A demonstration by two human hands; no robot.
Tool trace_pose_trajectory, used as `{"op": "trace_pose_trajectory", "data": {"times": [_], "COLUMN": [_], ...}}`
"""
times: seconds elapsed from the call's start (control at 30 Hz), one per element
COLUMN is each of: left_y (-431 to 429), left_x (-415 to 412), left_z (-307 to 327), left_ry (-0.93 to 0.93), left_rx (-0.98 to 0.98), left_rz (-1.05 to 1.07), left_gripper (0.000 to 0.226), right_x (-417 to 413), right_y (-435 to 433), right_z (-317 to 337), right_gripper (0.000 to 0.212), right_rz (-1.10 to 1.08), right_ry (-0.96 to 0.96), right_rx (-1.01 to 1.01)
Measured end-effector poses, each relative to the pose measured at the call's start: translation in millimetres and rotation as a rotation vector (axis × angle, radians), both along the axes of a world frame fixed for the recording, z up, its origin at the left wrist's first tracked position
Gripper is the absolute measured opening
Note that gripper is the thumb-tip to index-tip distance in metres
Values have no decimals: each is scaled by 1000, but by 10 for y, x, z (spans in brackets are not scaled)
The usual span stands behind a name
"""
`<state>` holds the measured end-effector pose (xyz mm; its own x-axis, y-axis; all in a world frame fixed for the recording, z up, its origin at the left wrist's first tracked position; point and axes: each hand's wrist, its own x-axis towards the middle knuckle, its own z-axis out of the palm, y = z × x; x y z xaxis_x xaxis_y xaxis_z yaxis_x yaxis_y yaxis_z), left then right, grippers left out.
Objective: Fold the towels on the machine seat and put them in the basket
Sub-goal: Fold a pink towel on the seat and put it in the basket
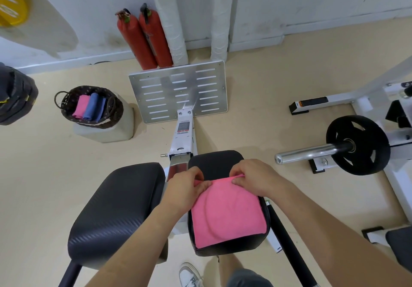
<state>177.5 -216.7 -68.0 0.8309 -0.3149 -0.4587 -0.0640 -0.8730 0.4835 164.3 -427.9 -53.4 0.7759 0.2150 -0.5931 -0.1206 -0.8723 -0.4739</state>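
Note:
A pink towel [227, 213] lies spread on the right black seat pad [214, 160] of the machine. My left hand [186, 186] pinches the towel's far left corner. My right hand [256, 176] pinches its far edge toward the right corner. Both hands sit at the towel's far edge, which is lifted a little off the pad. The dark woven basket [111, 117] stands on a pale block at the far left, holding a folded pink towel [80, 106] and a folded blue towel [94, 107].
A second black seat pad [116, 215] lies left of the towel. A metal footplate [180, 90] stands ahead, with two red fire extinguishers [145, 39] behind it. A barbell with a black weight plate [357, 145] is at the right. My shoe [189, 275] is below.

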Motion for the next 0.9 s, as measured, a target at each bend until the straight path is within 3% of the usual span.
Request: {"op": "trace_pose_trajectory", "data": {"times": [0.1, 0.23, 0.3, 0.43, 0.53, 0.6, 0.7, 0.8, 0.9], "left_y": [64, 161, 149, 76, 77, 81, 79, 87, 113], "left_x": [7, 73, 96, 142, 158, 206, 336, 415, 353], "left_z": [21, 47, 58, 74, 127, 252, 593, 945, 1018], "left_ry": [62, 277, 310, 364, 349, 261, 22, -177, -357], "left_rx": [-65, -193, -183, -127, -118, -161, -308, -451, -317], "left_rz": [49, 177, 127, 40, 29, 75, 214, 224, -12], "left_gripper": [24, 15, 18, 19, 15, 9, 3, 25, 50], "right_x": [19, 65, 113, 240, 313, 365, 476, 518, 371], "right_y": [-4, -7, -11, -50, -41, -35, -50, -45, 19], "right_z": [-27, -74, -83, 44, 110, 202, 497, 807, 842], "right_gripper": [5, 8, 12, 44, 33, 22, 19, 19, 21], "right_rz": [-5, 22, 39, 59, 108, 77, 20, 54, 187], "right_ry": [11, 67, 123, 346, 364, 279, -19, -347, -662], "right_rx": [-24, -46, -22, 94, 125, 145, 166, 103, -50]}}
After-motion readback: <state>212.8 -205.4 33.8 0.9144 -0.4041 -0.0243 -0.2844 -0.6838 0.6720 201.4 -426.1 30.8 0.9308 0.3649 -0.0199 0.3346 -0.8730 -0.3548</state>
